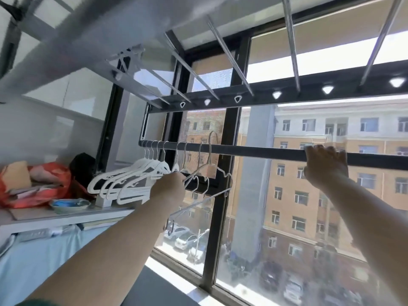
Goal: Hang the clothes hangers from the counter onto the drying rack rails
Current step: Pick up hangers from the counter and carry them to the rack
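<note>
A dark horizontal drying rack rail (254,150) runs across the window at head height. Several white plastic hangers (123,184) hang bunched at its left end. To their right hang thin metal wire hangers (208,173), their hooks over the rail. My left hand (170,187) reaches up and grips the wire hangers just below the rail. My right hand (324,164) is curled over the rail further right and holds it. The wire hangers' lower bars slant down behind my left forearm.
Above, the rack's upper frame (287,89) carries several metal rods (229,56) running toward me. At left a white counter (44,217) holds a red-orange bag (33,184), a small bowl (69,205) and papers. The window (287,217) lies right behind the rail.
</note>
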Motion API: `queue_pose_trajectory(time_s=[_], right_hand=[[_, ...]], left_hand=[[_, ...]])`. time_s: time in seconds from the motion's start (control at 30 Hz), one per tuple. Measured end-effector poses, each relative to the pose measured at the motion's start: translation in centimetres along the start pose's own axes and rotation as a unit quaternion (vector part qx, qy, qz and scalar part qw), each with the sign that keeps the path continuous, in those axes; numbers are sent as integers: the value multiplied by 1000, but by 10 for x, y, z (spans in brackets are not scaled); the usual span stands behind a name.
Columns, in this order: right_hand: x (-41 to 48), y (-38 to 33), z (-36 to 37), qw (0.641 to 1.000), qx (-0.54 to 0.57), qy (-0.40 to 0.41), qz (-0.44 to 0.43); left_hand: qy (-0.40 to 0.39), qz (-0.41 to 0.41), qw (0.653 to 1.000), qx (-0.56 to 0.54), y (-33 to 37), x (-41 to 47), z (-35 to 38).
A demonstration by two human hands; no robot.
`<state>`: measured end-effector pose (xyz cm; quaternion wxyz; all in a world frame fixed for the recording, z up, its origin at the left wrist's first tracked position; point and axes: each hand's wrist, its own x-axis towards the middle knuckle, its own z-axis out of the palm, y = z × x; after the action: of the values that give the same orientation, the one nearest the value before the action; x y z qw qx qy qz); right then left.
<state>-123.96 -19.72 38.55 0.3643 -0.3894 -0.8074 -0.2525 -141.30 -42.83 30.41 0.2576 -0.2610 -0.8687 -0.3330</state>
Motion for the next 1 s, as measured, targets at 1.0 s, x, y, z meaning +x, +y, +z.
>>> queue_pose_trajectory(time_s=[1.0], right_hand=[[-6, 0, 8, 998, 1, 40, -50]], left_hand=[[-42, -62, 997, -21, -8, 24, 44]])
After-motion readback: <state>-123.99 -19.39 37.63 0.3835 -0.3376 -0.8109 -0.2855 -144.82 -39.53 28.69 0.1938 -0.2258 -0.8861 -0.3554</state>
